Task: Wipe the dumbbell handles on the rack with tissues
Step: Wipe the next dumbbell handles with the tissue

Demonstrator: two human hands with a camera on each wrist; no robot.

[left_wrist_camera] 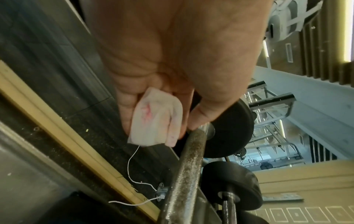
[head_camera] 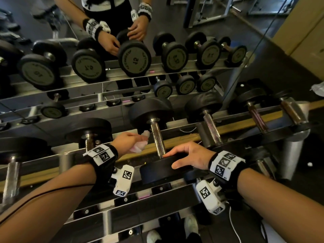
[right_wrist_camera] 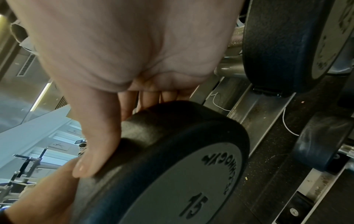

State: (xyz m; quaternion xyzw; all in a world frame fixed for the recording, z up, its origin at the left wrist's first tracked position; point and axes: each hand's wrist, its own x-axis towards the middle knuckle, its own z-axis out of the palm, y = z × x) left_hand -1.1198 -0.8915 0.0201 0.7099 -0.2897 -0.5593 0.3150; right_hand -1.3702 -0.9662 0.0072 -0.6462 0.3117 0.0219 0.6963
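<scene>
A black dumbbell marked 15 lies across the top rails of the rack, its knurled metal handle running away from me. My left hand holds a crumpled white tissue with pink stains, just left of the handle. In the left wrist view the tissue sits between fingers and thumb, and the thumb tip touches the handle near its far end. My right hand grips the rim of the near weight head; in the right wrist view its thumb and fingers curl over the head.
More dumbbells lie left and right on the same rack, with others on a lower tier. A mirror behind the rack reflects the weights and me. White string hangs by a bolt. My shoes show below.
</scene>
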